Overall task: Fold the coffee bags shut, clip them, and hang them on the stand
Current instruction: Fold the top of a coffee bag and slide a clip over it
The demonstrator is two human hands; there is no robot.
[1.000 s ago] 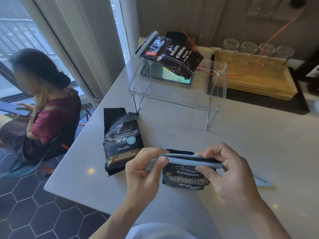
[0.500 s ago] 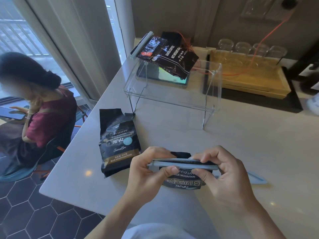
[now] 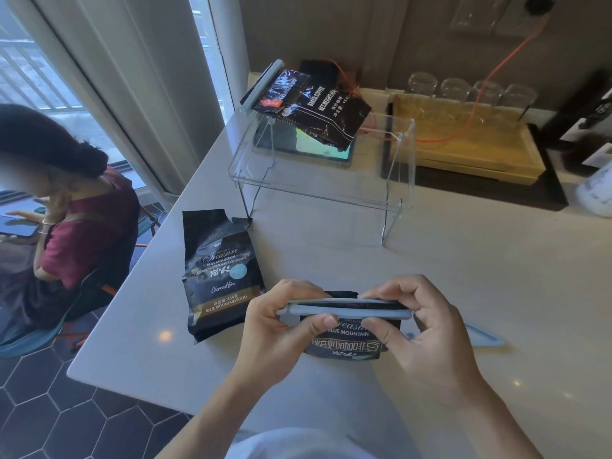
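Observation:
A dark coffee bag stands on the counter near me, its top folded over inside a long pale-blue clip. My left hand pinches the clip's left end between thumb and fingers. My right hand pinches the right end. A second dark coffee bag lies flat to the left, its top torn and unclipped. On the clear acrylic stand at the back rests a third black coffee bag with a clip on its top edge.
Another pale-blue clip lies on the counter behind my right hand. A wooden tray with upturned glasses and an orange cable sits at the back right. A tablet lies under the stand. A seated person is beyond the counter's left edge.
The view has shifted slightly. My thumbs and fingers have closed in on the clip's two ends, and the clip sits a little more level over the bag's fold.

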